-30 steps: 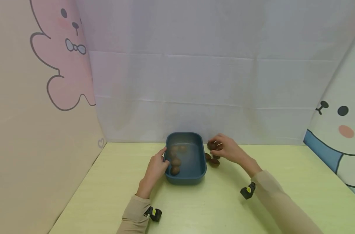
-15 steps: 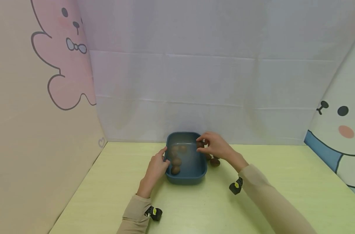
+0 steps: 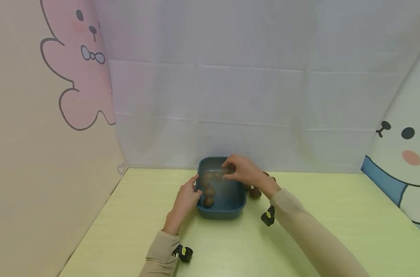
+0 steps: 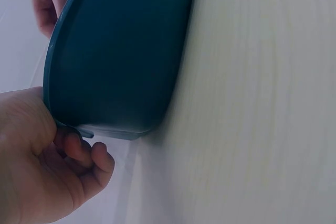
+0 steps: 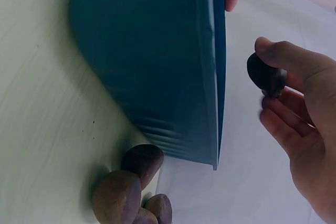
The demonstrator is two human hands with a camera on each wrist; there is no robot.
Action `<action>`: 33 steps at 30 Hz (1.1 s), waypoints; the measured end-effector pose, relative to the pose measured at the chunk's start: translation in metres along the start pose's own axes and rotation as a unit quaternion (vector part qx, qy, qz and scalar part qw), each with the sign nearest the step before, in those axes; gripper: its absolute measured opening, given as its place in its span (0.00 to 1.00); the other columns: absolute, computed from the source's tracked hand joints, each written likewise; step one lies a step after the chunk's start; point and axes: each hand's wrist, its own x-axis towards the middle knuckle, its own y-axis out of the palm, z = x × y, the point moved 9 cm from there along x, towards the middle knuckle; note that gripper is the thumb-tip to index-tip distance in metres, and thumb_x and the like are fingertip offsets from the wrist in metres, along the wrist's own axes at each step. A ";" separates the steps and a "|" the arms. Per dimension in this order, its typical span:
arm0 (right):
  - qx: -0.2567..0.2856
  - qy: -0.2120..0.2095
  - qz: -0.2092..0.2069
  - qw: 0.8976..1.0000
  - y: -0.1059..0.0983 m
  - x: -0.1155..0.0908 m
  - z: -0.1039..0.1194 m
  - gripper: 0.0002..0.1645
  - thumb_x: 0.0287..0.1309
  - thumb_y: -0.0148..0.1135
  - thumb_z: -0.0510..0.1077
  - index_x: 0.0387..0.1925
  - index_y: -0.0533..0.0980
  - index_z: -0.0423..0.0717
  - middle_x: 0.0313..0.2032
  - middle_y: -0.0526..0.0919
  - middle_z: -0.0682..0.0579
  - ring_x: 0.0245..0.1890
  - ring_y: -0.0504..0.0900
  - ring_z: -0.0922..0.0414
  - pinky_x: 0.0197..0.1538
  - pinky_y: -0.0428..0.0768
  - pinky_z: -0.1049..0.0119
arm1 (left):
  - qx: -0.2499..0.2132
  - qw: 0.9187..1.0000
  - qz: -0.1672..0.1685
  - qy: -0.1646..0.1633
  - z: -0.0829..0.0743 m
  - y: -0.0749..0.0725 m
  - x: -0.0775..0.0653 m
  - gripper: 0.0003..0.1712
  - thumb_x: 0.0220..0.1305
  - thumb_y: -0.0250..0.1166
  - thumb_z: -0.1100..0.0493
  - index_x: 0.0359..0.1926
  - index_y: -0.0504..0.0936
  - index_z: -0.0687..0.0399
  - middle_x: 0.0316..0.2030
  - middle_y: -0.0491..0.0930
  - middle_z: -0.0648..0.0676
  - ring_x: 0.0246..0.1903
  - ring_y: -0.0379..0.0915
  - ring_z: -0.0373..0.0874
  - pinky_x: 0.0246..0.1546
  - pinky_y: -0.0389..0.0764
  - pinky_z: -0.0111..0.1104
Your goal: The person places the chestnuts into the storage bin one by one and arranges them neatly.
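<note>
A deep blue-green plastic bin (image 3: 221, 213) stands near the back of the table. My left hand (image 3: 186, 198) grips its left rim, thumb over the edge and fingers curled outside, as the left wrist view (image 4: 58, 161) confirms. Over the bin's far right part, my right hand (image 3: 246, 172) pinches a dark brown chestnut (image 5: 265, 74) between thumb and fingers, above the rim. Several chestnuts (image 3: 208, 201) lie inside along the left side. More chestnuts (image 3: 255, 193) sit on the table against the bin's right wall, partly hidden by the right forearm in the head view.
The pale yellow-green table (image 3: 251, 246) ends at a white cloth backdrop (image 3: 210, 96). Side panels with a pink cartoon bear (image 3: 81, 77) and a white cartoon character (image 3: 404, 146) flank it. Each wrist carries a small black camera (image 3: 185, 254).
My right hand picked a chestnut from the group on the right and has moved left with it, across the rim to over the bin. My left hand has stayed on the rim.
</note>
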 end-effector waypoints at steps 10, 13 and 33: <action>0.006 0.009 0.054 0.999 0.025 0.016 -0.005 0.19 0.55 0.72 0.48 0.48 0.84 0.46 0.45 0.85 0.53 0.43 0.82 0.56 0.48 0.80 0.59 | -0.002 1.000 0.003 0.000 -0.001 0.000 0.001 0.39 0.54 0.55 0.70 0.71 0.66 0.62 0.13 0.60 0.45 0.11 0.51 0.36 0.14 0.55 0.26; 0.008 0.010 0.078 0.997 0.036 0.020 -0.007 0.18 0.56 0.70 0.47 0.48 0.83 0.46 0.45 0.86 0.54 0.45 0.83 0.55 0.49 0.81 0.58 | 0.002 1.000 0.003 -0.001 -0.002 0.000 0.000 0.39 0.54 0.55 0.70 0.71 0.66 0.62 0.13 0.60 0.45 0.11 0.50 0.36 0.13 0.54 0.26; -0.068 0.021 0.182 0.981 0.080 0.029 -0.016 0.13 0.56 0.70 0.44 0.44 0.83 0.52 0.42 0.85 0.57 0.44 0.83 0.56 0.49 0.81 0.60 | 0.001 1.000 0.001 -0.003 -0.001 0.000 0.000 0.39 0.55 0.54 0.70 0.71 0.66 0.62 0.14 0.62 0.46 0.12 0.52 0.37 0.15 0.56 0.27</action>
